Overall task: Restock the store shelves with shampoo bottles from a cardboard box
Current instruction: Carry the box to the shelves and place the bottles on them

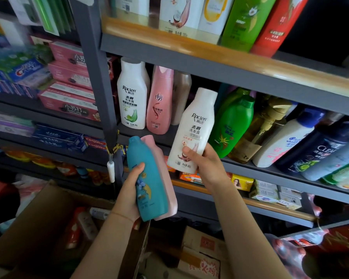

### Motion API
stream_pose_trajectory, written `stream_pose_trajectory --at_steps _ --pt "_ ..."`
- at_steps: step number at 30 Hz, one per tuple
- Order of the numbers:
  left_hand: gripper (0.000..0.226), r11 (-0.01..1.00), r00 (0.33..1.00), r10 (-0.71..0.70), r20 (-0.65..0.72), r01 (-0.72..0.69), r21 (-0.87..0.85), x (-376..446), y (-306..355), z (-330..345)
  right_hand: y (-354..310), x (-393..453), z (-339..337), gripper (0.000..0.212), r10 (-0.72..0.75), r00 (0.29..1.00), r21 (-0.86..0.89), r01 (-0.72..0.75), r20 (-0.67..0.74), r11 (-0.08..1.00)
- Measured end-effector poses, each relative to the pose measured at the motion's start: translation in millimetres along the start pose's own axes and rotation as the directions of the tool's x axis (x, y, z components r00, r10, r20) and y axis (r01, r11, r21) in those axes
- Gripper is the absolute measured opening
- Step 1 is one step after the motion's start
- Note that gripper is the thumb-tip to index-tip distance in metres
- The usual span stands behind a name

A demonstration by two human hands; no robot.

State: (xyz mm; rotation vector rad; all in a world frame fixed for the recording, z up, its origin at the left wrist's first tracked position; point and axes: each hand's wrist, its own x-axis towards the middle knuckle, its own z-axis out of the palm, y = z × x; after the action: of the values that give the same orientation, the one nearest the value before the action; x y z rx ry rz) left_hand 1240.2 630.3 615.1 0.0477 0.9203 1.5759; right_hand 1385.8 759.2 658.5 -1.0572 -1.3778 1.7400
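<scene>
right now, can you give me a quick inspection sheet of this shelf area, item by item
surface: dark middle shelf, a gap showing between the standing pink bottle and the green bottle
job's things: white Raclen bottle held tilted in front of that gap; teal bottle and a pale pink bottle held together; cardboard box below at the left
clutter: toothpaste boxes in the left bay, soap packs on the lower shelf
hands: left hand grips the two bottles; right hand grips the white one at its base
cables: nothing seen
surroundings: more cartons on the floor
</scene>
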Motion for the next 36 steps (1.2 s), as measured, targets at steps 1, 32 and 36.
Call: stream_pose_trajectory --at_steps 1,32,36 --pt "0.028 1.000 1.000 0.004 -0.001 -0.004 -0.005 0 1 1 -3 1 1 0.039 -0.051 0.999 -0.038 0.050 -0.016 0.998" --pt "0.032 1.000 0.999 0.009 0.043 -0.008 -0.015 18 13 0 -19 94 22 0.051 -0.236 0.880 -0.480 0.011 -0.413 0.877" --pt "0.028 1.000 0.998 0.003 0.064 -0.002 -0.022 19 11 4 -17 96 29 0.052 -0.245 0.899 -0.485 0.042 -0.363 0.874"
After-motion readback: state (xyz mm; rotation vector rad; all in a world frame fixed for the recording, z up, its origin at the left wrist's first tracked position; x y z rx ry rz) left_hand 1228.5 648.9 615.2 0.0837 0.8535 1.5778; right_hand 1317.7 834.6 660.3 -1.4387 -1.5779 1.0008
